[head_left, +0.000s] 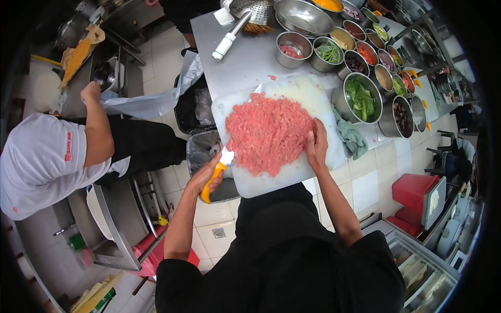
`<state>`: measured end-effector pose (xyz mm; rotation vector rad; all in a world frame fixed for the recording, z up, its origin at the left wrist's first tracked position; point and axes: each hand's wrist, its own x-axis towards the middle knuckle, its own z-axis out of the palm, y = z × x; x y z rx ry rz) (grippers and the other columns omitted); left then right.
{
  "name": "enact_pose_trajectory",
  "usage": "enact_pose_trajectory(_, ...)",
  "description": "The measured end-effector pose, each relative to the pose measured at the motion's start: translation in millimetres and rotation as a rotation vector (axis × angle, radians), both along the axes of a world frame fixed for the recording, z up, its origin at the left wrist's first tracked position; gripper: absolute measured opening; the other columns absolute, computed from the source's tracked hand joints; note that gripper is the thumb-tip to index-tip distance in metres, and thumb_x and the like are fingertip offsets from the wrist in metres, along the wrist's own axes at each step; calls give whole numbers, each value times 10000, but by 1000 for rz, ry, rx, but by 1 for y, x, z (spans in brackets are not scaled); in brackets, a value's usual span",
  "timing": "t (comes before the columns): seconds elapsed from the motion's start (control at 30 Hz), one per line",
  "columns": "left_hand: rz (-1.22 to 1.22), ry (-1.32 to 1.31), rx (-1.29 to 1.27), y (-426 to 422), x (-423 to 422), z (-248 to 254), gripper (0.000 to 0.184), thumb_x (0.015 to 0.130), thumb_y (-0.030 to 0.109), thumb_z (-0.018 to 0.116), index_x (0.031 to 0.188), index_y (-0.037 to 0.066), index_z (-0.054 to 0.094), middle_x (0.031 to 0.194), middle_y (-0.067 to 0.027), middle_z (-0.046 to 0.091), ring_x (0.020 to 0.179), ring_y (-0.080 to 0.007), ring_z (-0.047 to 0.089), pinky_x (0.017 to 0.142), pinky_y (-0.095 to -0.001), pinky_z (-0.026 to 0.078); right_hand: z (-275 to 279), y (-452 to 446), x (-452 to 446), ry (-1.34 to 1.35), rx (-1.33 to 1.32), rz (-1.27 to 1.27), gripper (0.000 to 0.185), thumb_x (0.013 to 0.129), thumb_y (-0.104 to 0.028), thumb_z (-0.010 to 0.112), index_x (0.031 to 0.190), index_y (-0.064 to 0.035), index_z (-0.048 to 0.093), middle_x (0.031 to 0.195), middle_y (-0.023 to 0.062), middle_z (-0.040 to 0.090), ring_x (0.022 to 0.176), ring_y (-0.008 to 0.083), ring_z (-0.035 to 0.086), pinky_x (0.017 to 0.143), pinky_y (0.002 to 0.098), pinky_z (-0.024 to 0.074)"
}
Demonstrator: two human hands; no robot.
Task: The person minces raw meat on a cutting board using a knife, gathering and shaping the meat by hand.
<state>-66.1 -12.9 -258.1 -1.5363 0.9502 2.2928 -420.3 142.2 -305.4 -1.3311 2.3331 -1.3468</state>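
A broad heap of pink minced meat (269, 133) lies on a white cutting board (308, 86) in front of me. My left hand (201, 177) is closed round the yellow handle of a knife (213, 183) at the board's left edge. Its blade runs in along the heap's left side, mostly hidden by the meat; what looks like the tip shows at the top. My right hand (316, 147) rests against the heap's right side, fingers stretched out and together, holding nothing.
Metal bowls of vegetables, one with leafy greens (361, 101), crowd the steel table (209, 52)'s right side. A white-handled strainer (229, 41) lies farther back. A green cloth (350, 133) hangs beside the board. Left stand lined bins (195, 112) and a co-worker in white (47, 156).
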Motion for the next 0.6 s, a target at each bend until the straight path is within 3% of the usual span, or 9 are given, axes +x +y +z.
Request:
enact_pose_trajectory(0.13,-29,-4,-95,12,-29,18,665,931,739,448,744,102,445,508,18,382,354,-94,341,340,-279,293,-1,1,1,-83,-25,2,502,1045,-314,462,1403,39,475,1417,246,500,1326,395,468,1136,434,349)
enact_pose_trajectory(0.23,1,-58,-205,32,-43,38,670,935,727,462,769,77,478,515,20,381,362,-94,335,344,-273,295,-3,1,0,-186,-82,-13,499,1046,-307,459,1396,47,486,1412,239,513,1320,380,483,1138,420,346)
enact_pose_trajectory(0.33,-37,-149,-402,64,-59,38,685,965,681,450,811,18,523,562,-90,526,407,-225,514,384,-379,411,7,5,-3,-192,-130,2,496,1048,-301,455,1390,55,495,1414,230,521,1320,364,491,1137,411,345)
enact_pose_trajectory(0.43,-257,-383,-1181,119,-83,15,628,998,575,475,917,-45,541,723,-250,644,602,-417,656,543,-515,513,0,10,-7,-343,-175,-8,495,1050,-302,447,1384,60,503,1420,226,522,1332,351,484,1139,406,338)
enact_pose_trajectory(0.53,-186,-414,-1215,165,-115,30,516,1013,471,507,987,-44,510,891,-371,650,844,-555,637,732,-598,503,5,16,-9,-344,-187,-1,498,1045,-310,465,1384,52,506,1426,227,517,1338,362,473,1141,412,333)
enact_pose_trajectory(0.6,-172,-429,-1218,175,-119,30,469,1001,420,553,1032,-44,491,876,-350,657,811,-534,648,700,-586,509,10,18,-9,-260,-182,25,501,1040,-315,481,1385,47,508,1428,230,512,1341,376,465,1144,429,330)
